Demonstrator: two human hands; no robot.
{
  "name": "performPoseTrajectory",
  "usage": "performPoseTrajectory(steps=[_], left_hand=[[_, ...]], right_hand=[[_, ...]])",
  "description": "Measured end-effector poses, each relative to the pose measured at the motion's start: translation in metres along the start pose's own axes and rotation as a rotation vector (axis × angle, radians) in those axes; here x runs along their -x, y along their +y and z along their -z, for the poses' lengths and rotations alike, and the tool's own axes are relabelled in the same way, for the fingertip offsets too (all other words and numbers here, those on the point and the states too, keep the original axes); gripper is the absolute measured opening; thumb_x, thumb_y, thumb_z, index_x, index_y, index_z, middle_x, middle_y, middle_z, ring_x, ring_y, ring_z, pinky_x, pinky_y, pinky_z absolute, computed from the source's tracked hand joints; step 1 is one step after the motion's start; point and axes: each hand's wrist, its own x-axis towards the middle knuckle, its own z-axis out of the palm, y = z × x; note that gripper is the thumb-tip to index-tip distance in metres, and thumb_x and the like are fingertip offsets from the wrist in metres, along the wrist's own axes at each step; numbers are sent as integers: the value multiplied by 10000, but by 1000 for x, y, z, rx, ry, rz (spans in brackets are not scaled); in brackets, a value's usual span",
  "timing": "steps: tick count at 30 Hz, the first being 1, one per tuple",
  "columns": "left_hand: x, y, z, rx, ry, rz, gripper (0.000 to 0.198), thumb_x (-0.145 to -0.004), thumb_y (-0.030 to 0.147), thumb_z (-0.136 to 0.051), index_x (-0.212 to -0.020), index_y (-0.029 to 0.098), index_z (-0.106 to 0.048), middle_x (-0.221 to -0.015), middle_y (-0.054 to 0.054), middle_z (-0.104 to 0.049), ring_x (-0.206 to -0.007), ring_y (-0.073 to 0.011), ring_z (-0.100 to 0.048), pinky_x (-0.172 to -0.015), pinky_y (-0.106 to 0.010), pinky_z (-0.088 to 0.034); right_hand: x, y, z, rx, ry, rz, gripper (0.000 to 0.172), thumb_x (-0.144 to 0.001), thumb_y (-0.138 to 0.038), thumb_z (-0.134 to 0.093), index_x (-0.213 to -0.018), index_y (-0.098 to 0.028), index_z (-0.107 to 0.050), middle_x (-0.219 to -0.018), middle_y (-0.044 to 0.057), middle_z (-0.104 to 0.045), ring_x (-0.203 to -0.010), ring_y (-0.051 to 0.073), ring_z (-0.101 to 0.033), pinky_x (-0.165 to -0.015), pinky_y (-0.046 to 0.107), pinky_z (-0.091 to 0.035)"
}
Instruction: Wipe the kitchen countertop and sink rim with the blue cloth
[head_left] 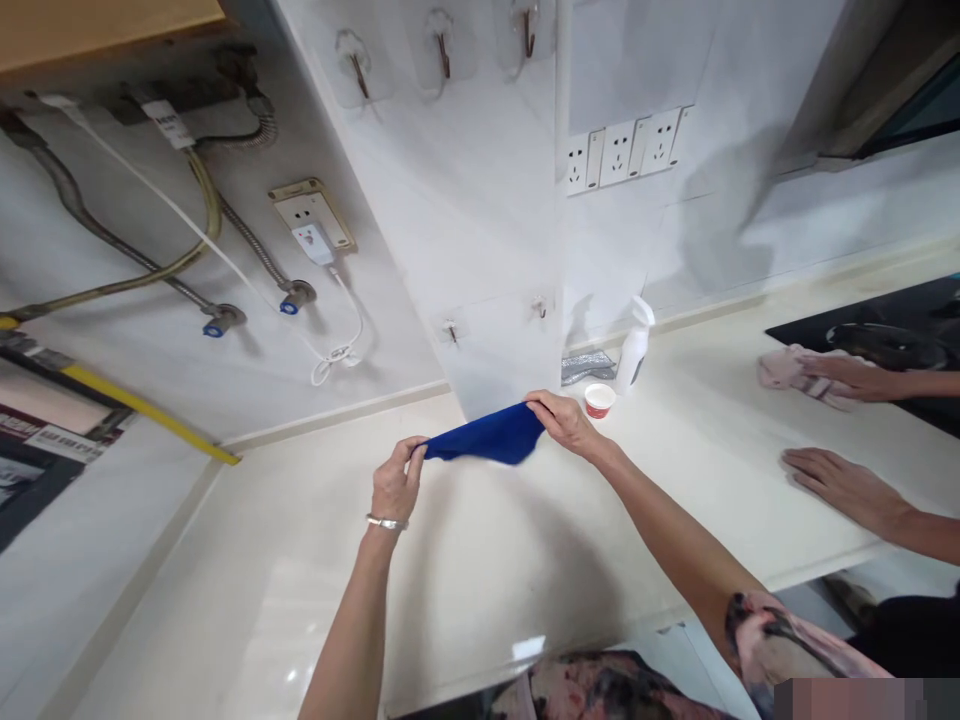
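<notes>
both hands clamped on the blue cloth [487, 437]: left hand [395, 485] pinches one end, right hand [566, 425] the other. cloth is up off the worktop [690, 470], between the hands, lower edge sagging.

near the right hand: red-and-white cup [599, 402], then white spray bottle [634, 350] and silvery packet [587, 366] by the wall. further right, a co-worker's one hand [844, 374] is on a pale cloth [780, 372] at the black cooktop [900, 312], other hand [847, 490] flat on the worktop.

risks, my read: small fingertip pinch could let an end slip if pulled hard. a wide swing right could tip the cup or bottle, or bump the co-worker.

writing: hose label [168, 122], plug [313, 242] and strip label [64, 442] at far left carry marks, too small or blurred to read. cup print same. no brand legible.
</notes>
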Motion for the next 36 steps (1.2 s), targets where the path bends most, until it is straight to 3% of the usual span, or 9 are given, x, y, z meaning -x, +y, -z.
performPoseTrajectory(steps=[5,12,15,18,23,27,31,33,36], left_hand=[[49,-12,-1,43,-143,-56,365,-936,502,-468,-1096,265,-695,-1100,-52,-791,-957,-193,-747,-914,-324,-583],[190,-40,-35,98,-451,-1,279,-922,459,-479,-947,340,-730,-866,17,-819,-712,-182,-766,-689,-275,-628],[225,-45,-35,150,-567,90,261,-923,441,-492,-979,354,-732,-946,20,-822,-826,-188,-777,-779,-277,-632],[222,-47,-33,159,-552,154,255,-907,441,-525,-1022,358,-737,-998,15,-817,-862,-196,-774,-837,-303,-631],[162,-58,-48,72,-381,187,258,-906,429,-529,-1049,358,-731,-944,24,-815,-751,-184,-760,-786,-324,-635],[127,-72,-71,23,-211,220,360,-941,391,-440,-1199,276,-662,-1182,-75,-771,-1036,-235,-740,-975,-445,-595],[141,-72,-89,-1,-132,199,439,-944,379,-429,-1330,231,-578,-1401,-131,-648,-1289,-252,-614,-1129,-496,-496],[159,-70,-96,-6,-139,191,443,-935,375,-454,-1344,252,-572,-1450,-108,-607,-1348,-237,-563,-1170,-470,-459],[182,-69,-104,-58,-132,279,470,-909,398,-504,-1347,240,-570,-1428,-151,-587,-1344,-293,-549,-1144,-532,-469]], right_hand=[[51,-2,-6,-70,-35,8,405,-1043,-464,-365,-1152,-240,-685,-1087,68,-751,-959,206,-704,-893,353,-548],[206,6,-39,-37,-476,-141,401,-1051,-428,-344,-1104,-284,-715,-917,42,-760,-828,212,-703,-792,340,-542],[238,1,-41,-66,-558,-183,375,-1052,-406,-359,-1109,-293,-712,-906,21,-756,-805,195,-707,-750,296,-527],[228,0,-41,-73,-504,-190,334,-1042,-401,-400,-1108,-299,-710,-915,2,-764,-792,176,-712,-740,268,-524],[166,20,-63,31,-364,-159,320,-1027,-391,-412,-1087,-282,-707,-929,1,-772,-798,173,-716,-777,282,-543],[136,35,-88,145,-200,-203,370,-1024,-337,-354,-1205,-239,-661,-1115,78,-745,-1013,226,-696,-937,384,-537],[147,40,-104,249,-52,-266,440,-996,-301,-344,-1367,-187,-551,-1361,166,-622,-1262,294,-577,-1059,501,-478],[162,41,-111,285,-28,-313,453,-985,-327,-375,-1382,-176,-528,-1352,187,-617,-1257,325,-568,-1029,534,-486],[182,41,-122,333,-17,-420,493,-949,-398,-470,-1381,-166,-515,-1253,211,-646,-1163,371,-591,-938,557,-504]])
